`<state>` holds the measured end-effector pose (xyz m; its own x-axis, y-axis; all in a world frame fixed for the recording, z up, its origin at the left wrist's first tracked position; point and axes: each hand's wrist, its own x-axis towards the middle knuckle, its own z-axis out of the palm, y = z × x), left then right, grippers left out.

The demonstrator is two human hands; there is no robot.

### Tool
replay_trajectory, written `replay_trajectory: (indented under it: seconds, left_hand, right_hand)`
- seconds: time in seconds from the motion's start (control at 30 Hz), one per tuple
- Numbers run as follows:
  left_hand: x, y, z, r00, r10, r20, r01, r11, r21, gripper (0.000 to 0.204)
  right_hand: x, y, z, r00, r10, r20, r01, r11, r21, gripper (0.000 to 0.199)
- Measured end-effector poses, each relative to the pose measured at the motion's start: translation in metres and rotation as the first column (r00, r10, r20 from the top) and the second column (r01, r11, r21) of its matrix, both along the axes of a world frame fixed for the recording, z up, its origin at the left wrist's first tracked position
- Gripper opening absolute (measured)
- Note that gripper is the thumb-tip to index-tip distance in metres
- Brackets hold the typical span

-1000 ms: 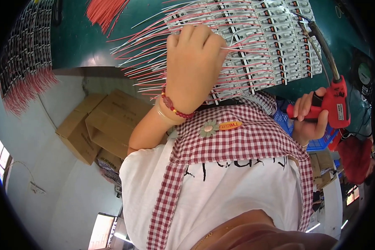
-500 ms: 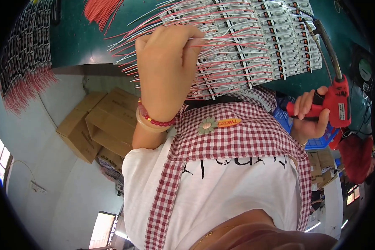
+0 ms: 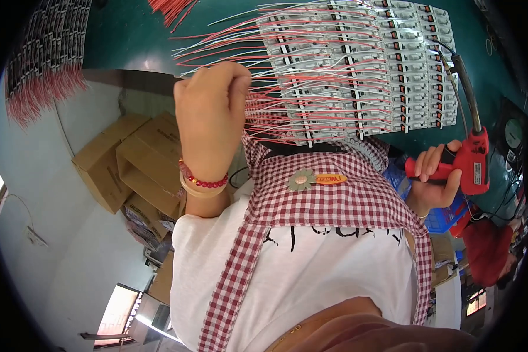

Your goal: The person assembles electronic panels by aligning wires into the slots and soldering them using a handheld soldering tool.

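My left hand [image 3: 211,111] has its fingers curled together over the left ends of the lowest red and white wires [image 3: 261,111]. What the fingertips pinch, if anything, is hidden behind the hand. The wires run right onto rows of small white circuit boards [image 3: 364,76], laid side by side in a panel on the green table. In my right hand [image 3: 440,173] is the handle of a red soldering gun [image 3: 476,161], my fingers wrapped round its grip. Its dark curved tube [image 3: 467,97] reaches up to a tip beside the right edge of the boards.
Loose red wires [image 3: 175,9] lie at the far side of the green table [image 3: 141,44]. More dark boards with red wires [image 3: 47,53] hang over the far left. Cardboard boxes [image 3: 149,158] stand below left, a blue crate [image 3: 443,217] at lower right, a dark round device [image 3: 515,135] far right.
My left hand has moved left and nearer to me, off the middle of the wires to their ends. The soldering gun stays in my right hand, almost unmoved. The view has shifted slightly.
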<state>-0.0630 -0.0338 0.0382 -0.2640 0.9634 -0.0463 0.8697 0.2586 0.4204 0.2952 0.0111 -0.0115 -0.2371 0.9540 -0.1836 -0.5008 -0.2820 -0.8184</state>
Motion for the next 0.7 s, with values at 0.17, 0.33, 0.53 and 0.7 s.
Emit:
replay_trajectory:
  seconds: [0.17,0.33,0.53,0.7]
  left_hand:
    - [-0.010,0.007,-0.003,0.994,0.112,-0.006,-0.111,0.991,0.076,0.003]
    - [-0.010,0.014,-0.010,0.997,0.074,-0.009,-0.071,0.981,0.179,0.003]
    - [-0.001,0.026,-0.001,0.993,-0.015,0.121,-0.014,0.973,0.230,0.007]
    - [0.028,0.043,-0.003,0.941,-0.220,0.259,0.169,0.964,0.206,0.017]
  right_hand:
    - [0.001,0.004,0.001,1.000,-0.007,-0.017,0.007,1.000,-0.001,0.051]
    - [0.001,0.010,0.003,0.998,0.032,-0.063,-0.033,0.999,-0.027,0.051]
    - [-0.009,0.022,0.002,0.994,-0.019,-0.112,0.008,0.995,-0.097,0.049]
    - [-0.016,0.028,0.003,0.987,0.031,-0.157,-0.051,0.991,-0.122,0.049]
